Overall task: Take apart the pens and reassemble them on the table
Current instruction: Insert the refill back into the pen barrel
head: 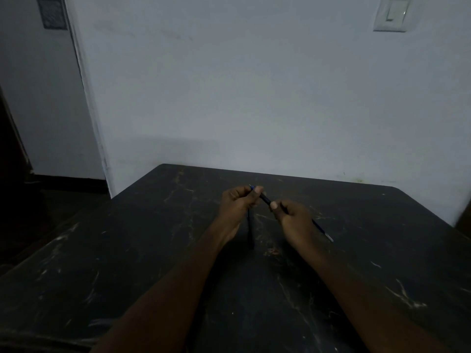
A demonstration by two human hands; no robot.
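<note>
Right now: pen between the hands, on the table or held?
Held. Left hand pinches the pen near its tip; right hand grips its barrel.

The one head-worn camera is looking forward and down across the table [127,250], facing the wall [254,85] filling the upper frame; the left hand [235,202] and right hand [293,217] are sitting mid-frame, seemingly fairly near, dimness blurring depth.

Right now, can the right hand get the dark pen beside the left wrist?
Probably yes: nothing lies between the right hand and that dark pen. But it and the left hand pinch another pen, so let go first.
</note>
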